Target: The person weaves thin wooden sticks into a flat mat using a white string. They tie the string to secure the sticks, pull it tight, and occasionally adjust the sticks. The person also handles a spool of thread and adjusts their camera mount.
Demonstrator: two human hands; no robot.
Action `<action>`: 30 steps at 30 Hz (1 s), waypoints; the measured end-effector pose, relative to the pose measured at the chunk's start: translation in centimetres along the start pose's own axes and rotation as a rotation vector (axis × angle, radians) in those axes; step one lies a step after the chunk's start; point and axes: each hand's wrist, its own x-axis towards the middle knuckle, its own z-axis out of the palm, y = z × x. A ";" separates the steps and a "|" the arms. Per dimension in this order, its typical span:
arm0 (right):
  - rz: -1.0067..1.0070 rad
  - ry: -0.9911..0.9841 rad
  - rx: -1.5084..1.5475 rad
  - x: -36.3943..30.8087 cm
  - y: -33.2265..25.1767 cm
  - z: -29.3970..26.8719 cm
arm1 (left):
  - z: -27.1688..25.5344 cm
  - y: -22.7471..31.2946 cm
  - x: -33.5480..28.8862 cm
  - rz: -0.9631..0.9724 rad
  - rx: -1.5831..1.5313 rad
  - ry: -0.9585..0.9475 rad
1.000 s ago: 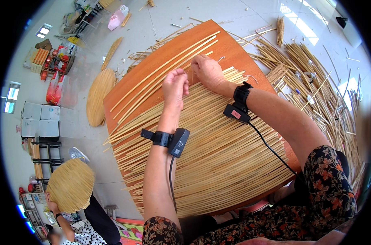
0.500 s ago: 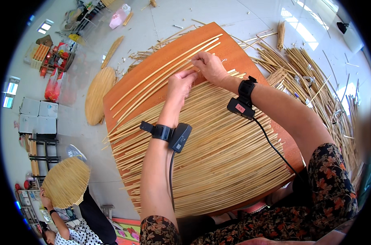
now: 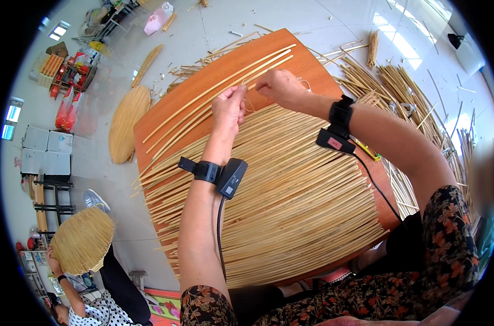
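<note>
A row of straw-coloured stalks, laid side by side like a mat, covers much of the brown board. Over its far edge, my left hand is closed, thumb and fingertips pinching a thin pale thread that hangs in a loop. Just to the right, my right hand is closed too, its fingers curled together on the thread; a white tail curls out behind it. Several loose stalks lie apart on the board beyond the mat. Both wrists wear black straps with small boxes.
A yellow-green tool lies by my right wrist. Bundles of stalks are on the floor at right. An oval woven piece lies at left. At lower left, another person holds a round woven piece.
My hands have moved apart, the left slightly left and down, the right slightly right. A loop of thread now shows between them. The yellow-green tool has come into sight.
</note>
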 end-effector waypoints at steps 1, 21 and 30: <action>0.166 -0.110 0.206 0.2 -1.3 0.3 | -0.1 0.0 0.0 0.012 0.003 0.004; 0.408 -0.287 0.678 0.2 -3.2 0.8 | -1.0 -0.9 0.3 -0.033 0.073 0.074; 0.646 -0.287 0.871 1.3 -2.0 0.9 | -1.5 -0.8 0.3 -0.085 -0.020 0.062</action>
